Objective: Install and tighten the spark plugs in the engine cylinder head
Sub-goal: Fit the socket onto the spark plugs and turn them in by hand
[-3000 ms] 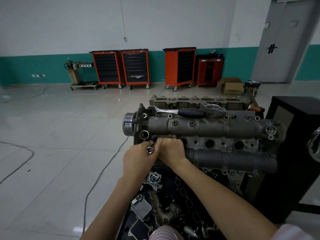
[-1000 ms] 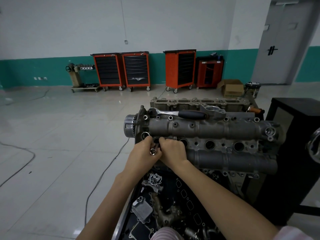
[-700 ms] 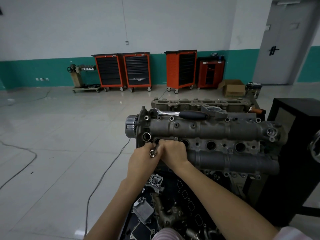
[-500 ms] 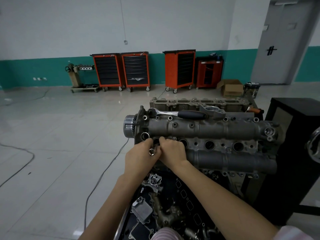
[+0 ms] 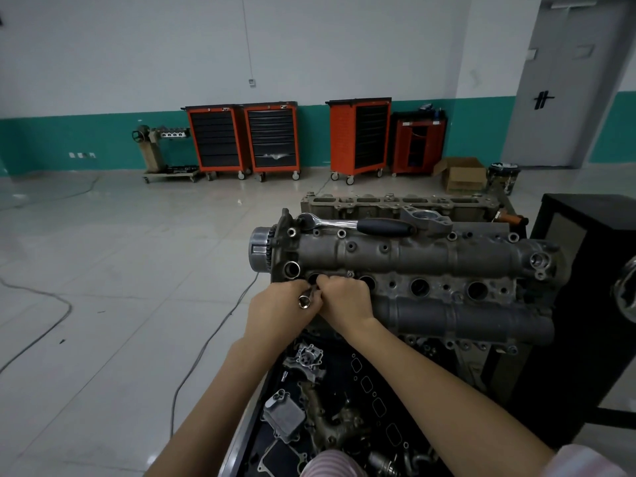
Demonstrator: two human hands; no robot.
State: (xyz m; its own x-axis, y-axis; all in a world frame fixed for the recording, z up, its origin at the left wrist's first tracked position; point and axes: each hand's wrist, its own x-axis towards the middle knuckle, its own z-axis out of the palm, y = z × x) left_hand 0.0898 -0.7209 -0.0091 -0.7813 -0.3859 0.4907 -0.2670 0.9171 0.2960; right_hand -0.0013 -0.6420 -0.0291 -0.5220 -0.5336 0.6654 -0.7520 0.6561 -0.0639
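Fingers (image 5: 311, 293) pinch socket (image 5: 305, 300).

Both hands, left hand (image 5: 280, 313) and right hand (image 5: 346, 299), crowd the leftmost plug hole at frame centre, while the cylinder head (image 5: 430, 270) shows three open holes to their right, bounded above by the ratchet (image 5: 358, 224) and right by a black cabinet (image 5: 585, 270).

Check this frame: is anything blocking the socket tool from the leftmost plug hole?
Nothing visible does. Both hands, left hand and right hand, hold the socket tool right at the leftmost plug hole. The ratchet lies apart, on the head's far edge.
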